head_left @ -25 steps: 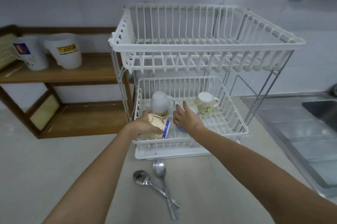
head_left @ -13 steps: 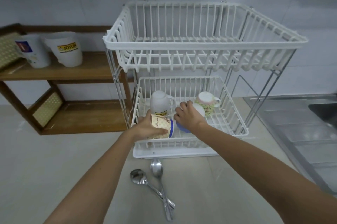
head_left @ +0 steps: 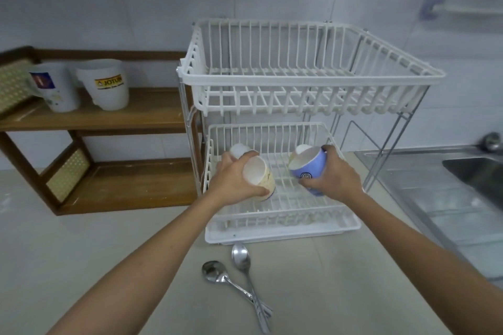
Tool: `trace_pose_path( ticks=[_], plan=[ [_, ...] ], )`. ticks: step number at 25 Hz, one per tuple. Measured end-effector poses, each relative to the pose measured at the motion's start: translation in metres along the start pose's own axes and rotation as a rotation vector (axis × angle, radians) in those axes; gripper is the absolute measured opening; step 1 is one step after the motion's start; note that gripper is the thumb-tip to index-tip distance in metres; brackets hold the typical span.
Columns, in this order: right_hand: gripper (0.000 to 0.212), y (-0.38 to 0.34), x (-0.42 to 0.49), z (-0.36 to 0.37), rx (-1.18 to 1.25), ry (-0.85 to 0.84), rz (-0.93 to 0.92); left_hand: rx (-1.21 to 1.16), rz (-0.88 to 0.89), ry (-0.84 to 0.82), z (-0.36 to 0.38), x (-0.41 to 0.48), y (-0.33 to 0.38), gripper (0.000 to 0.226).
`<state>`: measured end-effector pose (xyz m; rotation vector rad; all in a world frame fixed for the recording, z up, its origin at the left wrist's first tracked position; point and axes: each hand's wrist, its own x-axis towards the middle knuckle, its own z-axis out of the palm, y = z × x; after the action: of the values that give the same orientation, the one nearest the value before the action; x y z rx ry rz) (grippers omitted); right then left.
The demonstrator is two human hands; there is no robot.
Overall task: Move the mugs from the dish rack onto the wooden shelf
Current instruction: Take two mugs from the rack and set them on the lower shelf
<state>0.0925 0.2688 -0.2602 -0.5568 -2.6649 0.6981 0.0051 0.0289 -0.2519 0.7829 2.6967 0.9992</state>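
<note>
Standing on the shelf: two white mugs (head_left: 84,84) are sitting side by side on the top board of the wooden shelf (head_left: 152,114) at far left, one with a blue and red print, the other with a yellow label, so that part of the job is looking finished.
Shelf room: the top board is showing bare wood to the right of the pair, and the lower board is lying bare too.
Left hand: the left hand (head_left: 234,179) is wrapping its fingers around a cream mug (head_left: 258,175), which is tilting with its mouth toward the camera, lifted above the wires of the lower basket.
Waiting behind: a white mug (head_left: 238,150) is peeking out just behind the left hand, apparently sitting in the lower basket of the dish rack (head_left: 310,81).
Rack: the upper basket is holding nothing that is showing.
Right hand: the right hand (head_left: 336,176) is gripping a blue mug (head_left: 309,170) with a spiral mark, fingers closed round its body, also tilting and lifted over the lower basket.
Also waiting: another mug (head_left: 299,150) is partly showing behind the blue one; its details are being hidden.
Counter: two spoons (head_left: 239,274) are lying crossed in front of the rack.
Progress: two appear placed, two are being carried, and at least two seem to be remaining.
</note>
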Motion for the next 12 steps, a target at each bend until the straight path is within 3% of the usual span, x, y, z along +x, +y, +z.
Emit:
trace_pose_path(
  ticks=[5,12],
  plan=[
    [0.075,-0.021,-0.038,0.004,0.617,0.191,-0.011,0.191,0.179,-0.025,-0.050,-0.035,0.020,0.094],
    [0.076,-0.104,-0.117,0.033,0.846,0.298,-0.215,0.344,0.319,-0.103,-0.123,-0.118,-0.048,0.092]
  ],
)
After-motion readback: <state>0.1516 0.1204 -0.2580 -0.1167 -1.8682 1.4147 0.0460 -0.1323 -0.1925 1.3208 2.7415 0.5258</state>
